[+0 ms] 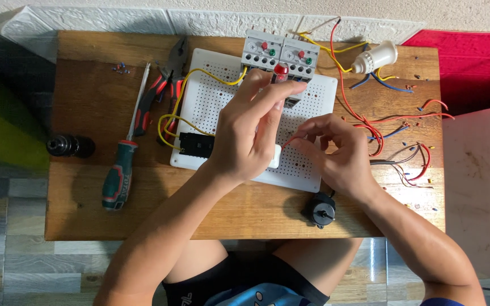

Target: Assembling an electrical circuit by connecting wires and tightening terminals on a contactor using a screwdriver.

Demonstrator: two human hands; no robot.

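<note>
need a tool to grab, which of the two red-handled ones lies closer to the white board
The pliers: their handles touch the board's left edge, while the screwdriver lies farther left on the table.

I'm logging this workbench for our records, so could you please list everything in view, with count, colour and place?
Table: one, brown wood, fills the middle.
Perforated board: one, white, table centre.
Relay units: two, grey with red and green buttons, board's far edge.
Black block: one, board's near-left corner.
Yellow wire: one, looped over board's left side.
Pliers: one, red-black handles, left of board.
Screwdriver: one, green-red handle, table left.
Lamp socket: one, white, far right.
Loose wires: several, red, blue, grey, table right.
Small motor: one, black, near edge.
Black cylinder: one, beyond table's left edge.
Left hand: pinching a red-tipped tool.
Right hand: holding a red wire.
</note>
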